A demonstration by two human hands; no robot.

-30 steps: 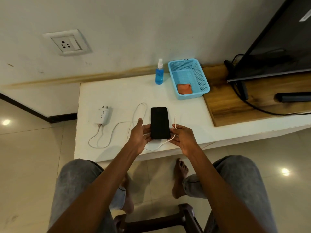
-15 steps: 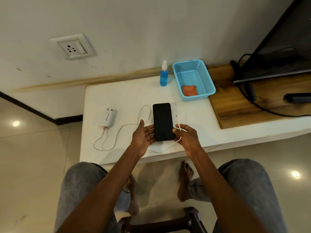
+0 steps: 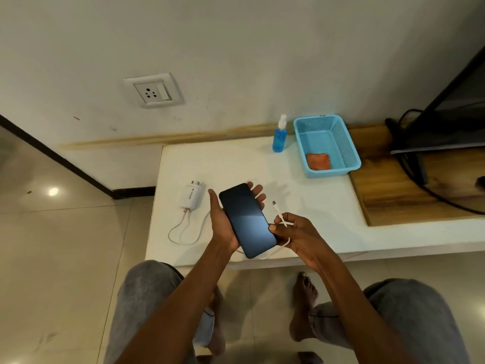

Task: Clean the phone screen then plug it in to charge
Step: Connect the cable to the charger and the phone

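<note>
A black phone (image 3: 246, 219) with a dark screen is lifted above the white table (image 3: 328, 206), screen up and tilted. My left hand (image 3: 223, 222) holds it from underneath, fingertips showing past its far edge. My right hand (image 3: 296, 235) pinches the white charging cable (image 3: 279, 215) near its free plug, which points away from me, just right of the phone. The cable runs back to a white charger adapter (image 3: 191, 197) lying on the table's left part. A wall socket (image 3: 153, 90) sits on the wall above and to the left.
A blue spray bottle (image 3: 279, 137) stands at the table's back beside a blue mesh basket (image 3: 338, 132) holding an orange cloth (image 3: 318, 161). A wooden board (image 3: 393, 190) with a TV (image 3: 451, 109) and black cables lies to the right. My knees are below the table edge.
The phone has been raised off the table into my left hand and tilted. My right hand has picked up the cable end, its plug now clear of the table.
</note>
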